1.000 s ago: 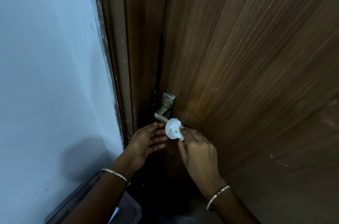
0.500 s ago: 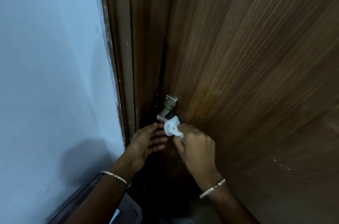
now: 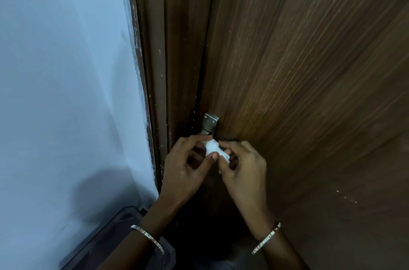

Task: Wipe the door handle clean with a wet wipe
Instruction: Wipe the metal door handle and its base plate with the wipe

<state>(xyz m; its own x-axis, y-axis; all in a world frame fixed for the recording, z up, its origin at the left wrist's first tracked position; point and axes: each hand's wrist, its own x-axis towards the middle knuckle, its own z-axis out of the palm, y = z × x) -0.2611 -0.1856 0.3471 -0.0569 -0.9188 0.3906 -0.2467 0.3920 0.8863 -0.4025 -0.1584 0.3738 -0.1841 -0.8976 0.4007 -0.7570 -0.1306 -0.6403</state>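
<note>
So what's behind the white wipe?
The metal door handle: only its top plate shows above the wipe. The lever is hidden by the wipe and both hands.

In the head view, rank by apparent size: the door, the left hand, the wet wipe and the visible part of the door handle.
1. door, by far the largest.
2. left hand.
3. wet wipe and door handle: look alike in size; both are partly hidden by fingers, so unranked.

Door handle [image 3: 209, 124] on door [image 3: 298, 70], right of frame [image 3: 170, 48] and wall [image 3: 62, 59]; wet wipe [image 3: 213, 148] just below handle, between left hand [image 3: 186, 168] and right hand [image 3: 243, 170].
</note>
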